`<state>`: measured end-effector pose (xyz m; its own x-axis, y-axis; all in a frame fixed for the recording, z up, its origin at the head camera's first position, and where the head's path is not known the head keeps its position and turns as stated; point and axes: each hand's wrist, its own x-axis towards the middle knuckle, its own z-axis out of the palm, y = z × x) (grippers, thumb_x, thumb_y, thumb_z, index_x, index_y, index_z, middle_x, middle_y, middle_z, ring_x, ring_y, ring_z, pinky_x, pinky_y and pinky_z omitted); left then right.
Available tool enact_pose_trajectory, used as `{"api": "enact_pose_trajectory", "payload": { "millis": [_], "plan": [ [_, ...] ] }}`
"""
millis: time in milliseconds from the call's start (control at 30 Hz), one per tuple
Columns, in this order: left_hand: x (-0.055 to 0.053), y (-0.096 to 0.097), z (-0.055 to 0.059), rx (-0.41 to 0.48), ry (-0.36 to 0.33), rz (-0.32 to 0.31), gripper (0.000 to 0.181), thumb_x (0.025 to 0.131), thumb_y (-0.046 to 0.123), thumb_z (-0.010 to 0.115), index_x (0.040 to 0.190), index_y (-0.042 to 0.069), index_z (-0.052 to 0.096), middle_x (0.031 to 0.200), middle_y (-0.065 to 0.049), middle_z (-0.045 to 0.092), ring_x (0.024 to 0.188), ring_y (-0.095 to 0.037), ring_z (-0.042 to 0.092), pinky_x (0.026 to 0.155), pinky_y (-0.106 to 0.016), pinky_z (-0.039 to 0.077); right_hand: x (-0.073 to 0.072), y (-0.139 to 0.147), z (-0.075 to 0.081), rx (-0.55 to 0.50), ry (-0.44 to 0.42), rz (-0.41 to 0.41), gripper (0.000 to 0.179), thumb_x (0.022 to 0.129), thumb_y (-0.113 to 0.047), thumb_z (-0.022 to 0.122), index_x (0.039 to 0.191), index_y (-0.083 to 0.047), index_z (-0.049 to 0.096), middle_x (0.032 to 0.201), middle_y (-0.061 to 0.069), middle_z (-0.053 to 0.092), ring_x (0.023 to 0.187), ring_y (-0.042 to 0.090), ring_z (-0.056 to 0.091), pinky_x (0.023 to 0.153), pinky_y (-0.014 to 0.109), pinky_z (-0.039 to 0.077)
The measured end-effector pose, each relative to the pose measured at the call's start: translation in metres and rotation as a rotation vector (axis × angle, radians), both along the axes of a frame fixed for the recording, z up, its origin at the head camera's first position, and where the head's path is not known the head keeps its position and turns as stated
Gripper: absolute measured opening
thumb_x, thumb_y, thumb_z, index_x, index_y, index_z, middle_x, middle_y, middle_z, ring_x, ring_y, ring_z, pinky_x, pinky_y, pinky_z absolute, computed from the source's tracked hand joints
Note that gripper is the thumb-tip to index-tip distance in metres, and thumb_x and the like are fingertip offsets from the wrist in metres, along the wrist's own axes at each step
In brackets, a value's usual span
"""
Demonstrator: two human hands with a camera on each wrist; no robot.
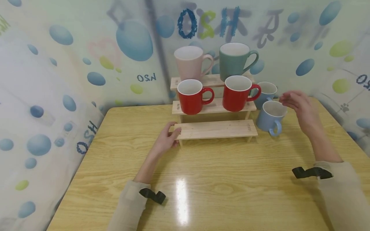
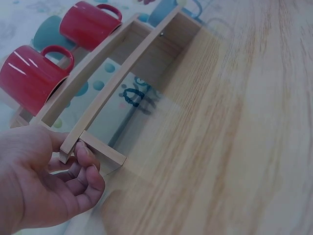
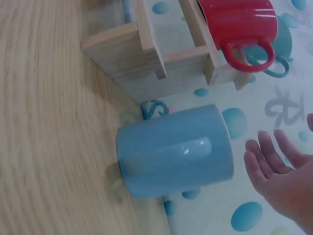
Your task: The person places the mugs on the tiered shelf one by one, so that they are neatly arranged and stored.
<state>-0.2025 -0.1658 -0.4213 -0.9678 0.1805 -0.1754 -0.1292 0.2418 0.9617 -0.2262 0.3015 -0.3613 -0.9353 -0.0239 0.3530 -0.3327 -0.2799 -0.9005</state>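
My left hand [image 1: 166,139] grips the left end of the bottom step of a three-step wooden rack [image 1: 216,130]; in the left wrist view thumb and fingers [image 2: 87,155] pinch the board's end. A light blue mug [image 1: 267,120] stands upright beside the rack's right end, its handle toward me. Behind it is a second blue mug [image 1: 261,94], partly hidden. Just right of these mugs, my right hand [image 1: 302,110] hovers with fingers extended, holding nothing. The right wrist view shows a blue mug [image 3: 171,152] apart from the fingers.
On the middle step stand two red mugs, one left [image 1: 190,104] and one right [image 1: 235,99]. The top step bears a pink mug [image 1: 188,65] and a green mug [image 1: 232,64]. A patterned wall sheet [image 1: 115,83] rises behind the wooden table [image 1: 231,186].
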Motion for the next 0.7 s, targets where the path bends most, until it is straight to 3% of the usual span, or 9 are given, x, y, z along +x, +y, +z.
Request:
{"api": "enact_pose_trajectory", "payload": {
  "millis": [133,167,333,467,700],
  "plan": [
    [0.000,0.001,0.000,-0.003,-0.004,0.003,0.054,0.106,0.035,0.056,0.152,0.017,0.035,0.129,-0.018,0.058,0.067,-0.015,0.054,0.066,-0.029,0.049,0.006,0.010,-0.003,-0.074,-0.006,0.004,0.018,0.106,-0.003,0.049,0.107,0.005,0.065,0.099,0.011,0.073,0.095,0.017,0.069,0.088,0.021,0.052],
    [-0.002,0.000,-0.004,-0.002,0.002,0.006,0.054,0.105,0.036,0.056,0.152,0.018,0.036,0.128,-0.017,0.059,0.067,-0.015,0.054,0.065,-0.028,0.048,0.008,0.012,-0.004,-0.079,-0.007,-0.001,0.018,0.106,-0.002,0.049,0.106,0.005,0.066,0.099,0.011,0.073,0.094,0.017,0.070,0.087,0.022,0.053],
    [0.001,-0.001,-0.002,-0.006,-0.002,0.014,0.052,0.105,0.037,0.056,0.150,0.019,0.037,0.128,-0.017,0.059,0.067,-0.015,0.054,0.065,-0.028,0.048,0.016,0.022,-0.012,-0.059,-0.011,-0.001,0.016,0.105,0.000,0.049,0.108,0.005,0.063,0.100,0.011,0.073,0.093,0.018,0.071,0.085,0.022,0.054],
    [0.000,-0.002,-0.002,-0.006,-0.010,0.007,0.053,0.105,0.038,0.055,0.151,0.018,0.037,0.129,-0.017,0.058,0.068,-0.015,0.054,0.064,-0.027,0.048,0.024,0.033,-0.020,-0.006,-0.059,-0.001,0.016,0.106,-0.002,0.048,0.109,0.002,0.063,0.100,0.008,0.073,0.091,0.016,0.071,0.084,0.020,0.053],
    [-0.003,-0.002,-0.002,-0.011,-0.033,-0.002,0.056,0.106,0.037,0.054,0.155,0.020,0.032,0.133,-0.016,0.057,0.070,-0.018,0.054,0.067,-0.030,0.048,0.035,0.046,-0.036,0.195,-0.174,-0.017,0.015,0.107,-0.007,0.050,0.110,-0.006,0.064,0.096,0.001,0.073,0.089,0.009,0.070,0.081,0.015,0.051]
  ]
}}
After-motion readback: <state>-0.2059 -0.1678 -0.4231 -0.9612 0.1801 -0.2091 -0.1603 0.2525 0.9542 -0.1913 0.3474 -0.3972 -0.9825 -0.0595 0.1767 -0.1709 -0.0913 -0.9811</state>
